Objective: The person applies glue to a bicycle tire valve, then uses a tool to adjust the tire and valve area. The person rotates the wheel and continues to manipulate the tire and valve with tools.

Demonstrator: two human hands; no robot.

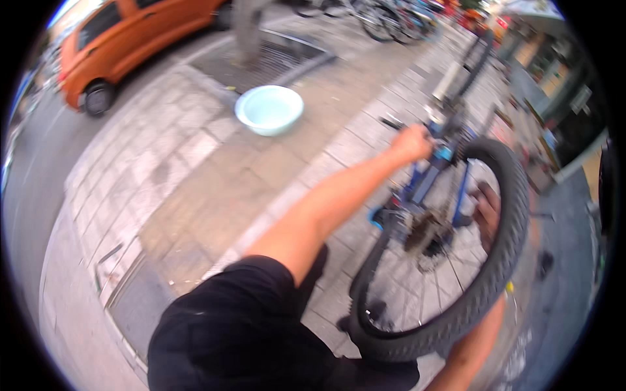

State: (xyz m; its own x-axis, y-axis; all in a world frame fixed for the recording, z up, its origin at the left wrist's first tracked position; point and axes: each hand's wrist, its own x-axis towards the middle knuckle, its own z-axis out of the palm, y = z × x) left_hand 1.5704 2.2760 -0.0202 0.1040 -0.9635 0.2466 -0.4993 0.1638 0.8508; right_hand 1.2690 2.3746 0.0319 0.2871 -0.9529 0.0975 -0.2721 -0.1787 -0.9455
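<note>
A mountain bicycle with a blue frame is tilted in front of me, its rear wheel closest, with a knobby black tire. Sprockets show at the hub. My left hand reaches forward, closed around part of the frame beyond the wheel. My right arm passes behind the tire from the lower edge. Through the spokes, my right hand shows blurred and partly hidden, apparently closed on the blue bar beside the wheel.
A pale blue basin stands on the paving at the left. Beyond it are a tree trunk in a square grate and an orange car on the road. Parked bicycles stand farther off; a shopfront lines the right.
</note>
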